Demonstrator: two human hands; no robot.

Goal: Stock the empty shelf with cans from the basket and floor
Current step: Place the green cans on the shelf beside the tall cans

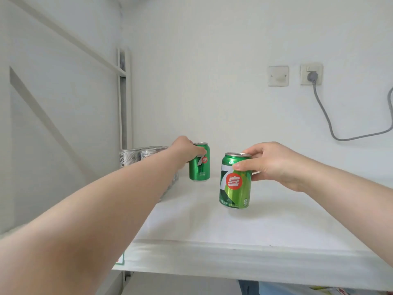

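The far green can (199, 162) stands mid-frame on the white shelf (212, 226), the left hand (184, 150) wrapped round its upper side. Just left of it sits a row of silver cans (136, 156). Nearer, right of centre, the right hand (274, 165) pinches a second green can (235, 180) near its rim. I'd seat each base flat, tight beside the row, before letting go.

Each hand (187, 152) (274, 165) grips a green can (200, 167) (235, 184) over the white shelf (212, 226).
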